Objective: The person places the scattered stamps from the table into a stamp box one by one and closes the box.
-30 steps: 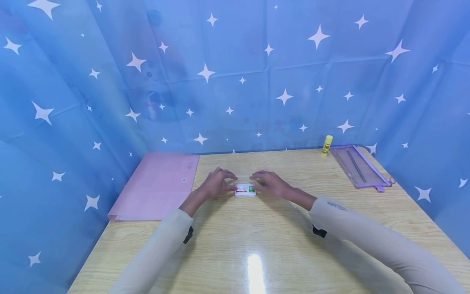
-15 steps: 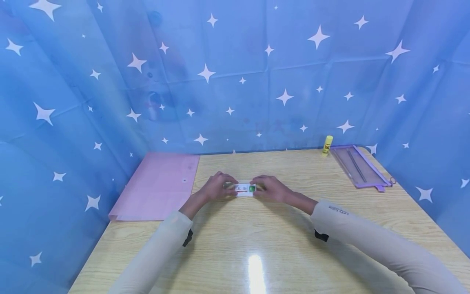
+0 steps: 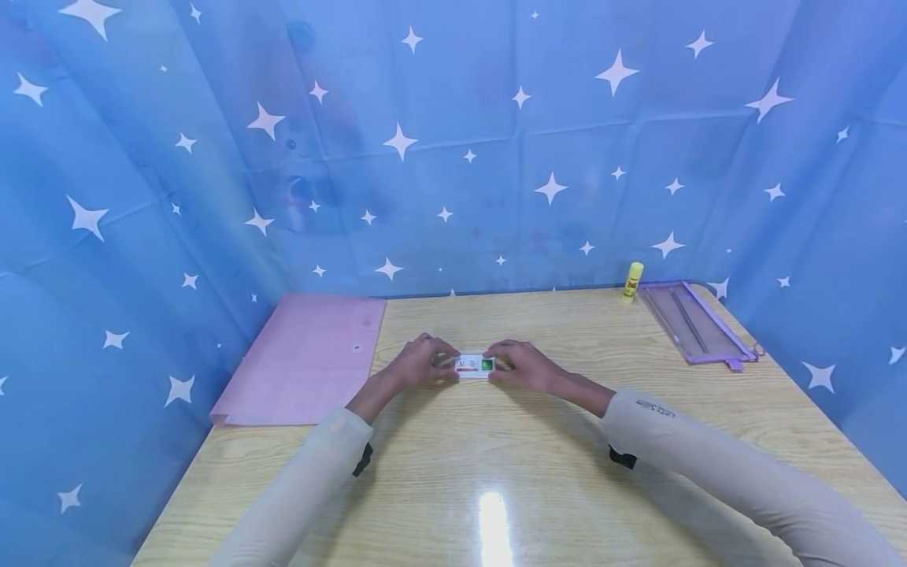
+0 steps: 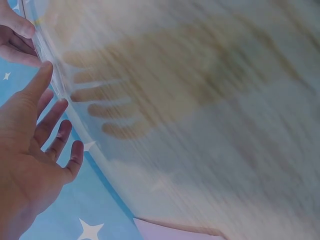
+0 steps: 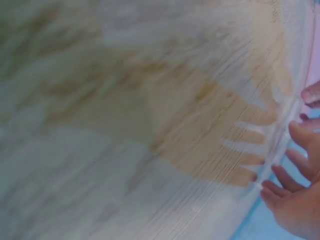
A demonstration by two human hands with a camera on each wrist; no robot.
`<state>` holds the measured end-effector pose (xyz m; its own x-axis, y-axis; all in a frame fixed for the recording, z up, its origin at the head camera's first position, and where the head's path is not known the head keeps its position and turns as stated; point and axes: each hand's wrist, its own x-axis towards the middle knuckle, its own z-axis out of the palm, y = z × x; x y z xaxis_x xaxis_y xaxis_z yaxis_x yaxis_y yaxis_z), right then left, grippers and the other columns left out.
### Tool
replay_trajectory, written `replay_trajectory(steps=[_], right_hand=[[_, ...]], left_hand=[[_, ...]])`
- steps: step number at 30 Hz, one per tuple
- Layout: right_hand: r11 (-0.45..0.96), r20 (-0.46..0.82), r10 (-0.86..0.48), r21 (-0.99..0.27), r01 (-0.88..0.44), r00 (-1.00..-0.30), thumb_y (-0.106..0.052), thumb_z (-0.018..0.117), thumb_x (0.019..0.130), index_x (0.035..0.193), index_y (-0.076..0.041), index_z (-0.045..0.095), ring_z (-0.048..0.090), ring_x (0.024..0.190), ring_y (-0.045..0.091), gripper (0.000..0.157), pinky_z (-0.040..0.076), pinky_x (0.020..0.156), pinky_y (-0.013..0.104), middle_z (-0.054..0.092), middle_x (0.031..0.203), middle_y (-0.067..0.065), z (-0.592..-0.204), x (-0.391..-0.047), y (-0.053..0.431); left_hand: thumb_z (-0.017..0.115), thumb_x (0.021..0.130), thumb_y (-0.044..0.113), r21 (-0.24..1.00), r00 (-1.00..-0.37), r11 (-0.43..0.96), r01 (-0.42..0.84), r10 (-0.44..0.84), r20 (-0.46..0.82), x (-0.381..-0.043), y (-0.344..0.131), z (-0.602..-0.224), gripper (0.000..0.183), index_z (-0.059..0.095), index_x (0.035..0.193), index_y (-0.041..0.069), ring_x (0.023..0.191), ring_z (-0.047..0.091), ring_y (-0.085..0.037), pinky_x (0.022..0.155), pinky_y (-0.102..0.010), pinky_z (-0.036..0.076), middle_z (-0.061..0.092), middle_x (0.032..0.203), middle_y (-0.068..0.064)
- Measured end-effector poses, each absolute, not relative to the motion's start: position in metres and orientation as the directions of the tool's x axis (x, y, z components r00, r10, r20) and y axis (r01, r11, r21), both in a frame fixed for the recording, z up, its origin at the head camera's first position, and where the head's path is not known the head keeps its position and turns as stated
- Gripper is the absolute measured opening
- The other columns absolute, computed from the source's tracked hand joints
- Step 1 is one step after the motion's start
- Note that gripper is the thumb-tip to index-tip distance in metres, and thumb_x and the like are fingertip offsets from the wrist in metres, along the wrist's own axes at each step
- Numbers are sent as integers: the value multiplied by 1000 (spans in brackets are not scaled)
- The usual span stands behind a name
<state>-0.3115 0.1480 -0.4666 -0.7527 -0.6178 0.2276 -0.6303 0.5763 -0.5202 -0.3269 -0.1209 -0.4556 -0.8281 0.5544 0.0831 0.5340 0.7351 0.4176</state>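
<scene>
A small flat white box [image 3: 468, 364] with a red and green printed label lies on the table in the head view. My left hand [image 3: 418, 360] pinches its left end between thumb and fingers. At the right end, my right hand [image 3: 526, 366] does the same, thumb towards me and fingers on the far side. In the left wrist view the left hand [image 4: 35, 145] shows with fingers slightly spread near the tabletop. The right wrist view has the right hand [image 5: 300, 175] at its right edge. The box cannot be made out in either wrist view.
A pink folder [image 3: 305, 358] lies on the glossy wooden table [image 3: 439, 472] at the left. At the back right stand a yellow glue stick [image 3: 633, 282] and a purple-edged mesh pouch [image 3: 697, 323] holding thin rods. A blue starred curtain [image 3: 468, 189] hangs behind.
A second ago both hands were blurred and slightly higher, with a pale see-through strip between them above the box. They have come down onto its ends and stayed there for the last half second.
</scene>
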Motion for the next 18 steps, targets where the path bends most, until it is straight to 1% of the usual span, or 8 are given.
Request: replay_trajectory(steps=[4, 11, 18], right_hand=[[580, 222, -617, -520, -627, -755, -12, 76, 96, 129, 5, 68, 47, 71, 10, 38, 41, 64, 25, 65, 132, 24, -467, -312, 148], [589, 188, -610, -542, -599, -770, -14, 73, 99, 132, 5, 66, 43, 65, 10, 39, 38, 59, 26, 64, 134, 23, -468, -312, 150], [589, 183, -616, -539, -602, -766, -14, 74, 98, 131, 4, 67, 45, 69, 11, 38, 39, 61, 25, 64, 132, 23, -468, -311, 151]], left_hand=[[83, 90, 31, 417, -825, 732, 539, 559, 85, -327, -120, -456, 43, 74, 128, 12, 110, 57, -24, 96, -44, 49, 71, 123, -5], [83, 90, 33, 431, -840, 747, 506, 540, 51, -327, -119, -455, 46, 73, 131, 13, 108, 56, -21, 94, -40, 48, 70, 120, -3], [83, 91, 33, 437, -842, 749, 497, 538, 37, -326, -118, -454, 47, 72, 132, 14, 106, 55, -19, 92, -38, 48, 69, 120, -2]])
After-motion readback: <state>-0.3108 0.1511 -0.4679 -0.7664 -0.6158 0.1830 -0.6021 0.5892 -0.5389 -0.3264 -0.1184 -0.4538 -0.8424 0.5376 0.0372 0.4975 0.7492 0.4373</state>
